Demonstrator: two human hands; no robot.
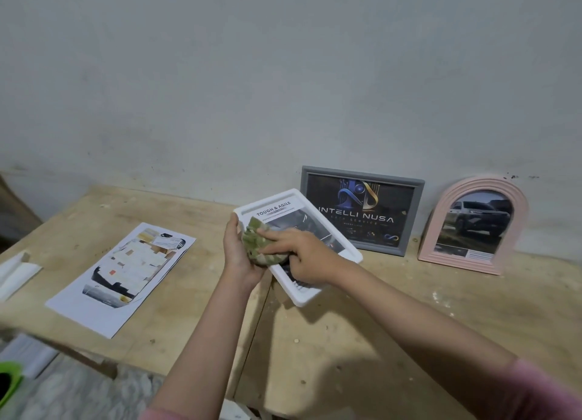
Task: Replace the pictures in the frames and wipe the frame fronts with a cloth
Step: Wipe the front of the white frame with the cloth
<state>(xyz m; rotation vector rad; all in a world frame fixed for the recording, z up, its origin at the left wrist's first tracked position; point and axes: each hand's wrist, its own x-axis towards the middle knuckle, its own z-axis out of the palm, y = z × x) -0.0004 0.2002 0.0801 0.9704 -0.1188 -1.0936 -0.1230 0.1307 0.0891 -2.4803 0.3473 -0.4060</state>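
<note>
Printed sheets [121, 278] lie flat at the left of the wooden table [393, 325]. Left hand [239, 255] grips the white frame [352, 255] by its left edge, tilted above the table. Right hand [302, 255] presses a green cloth [255, 240] on its front. Behind, 2 frames lean on the wall: grey [409, 218], then pink [441, 227].

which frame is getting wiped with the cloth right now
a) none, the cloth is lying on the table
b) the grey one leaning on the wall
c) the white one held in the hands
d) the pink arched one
c: the right hand presses the green cloth onto the front of the white frame, which the left hand holds tilted by its edge, while the grey frame and pink arched frame lean untouched against the wall.
</note>
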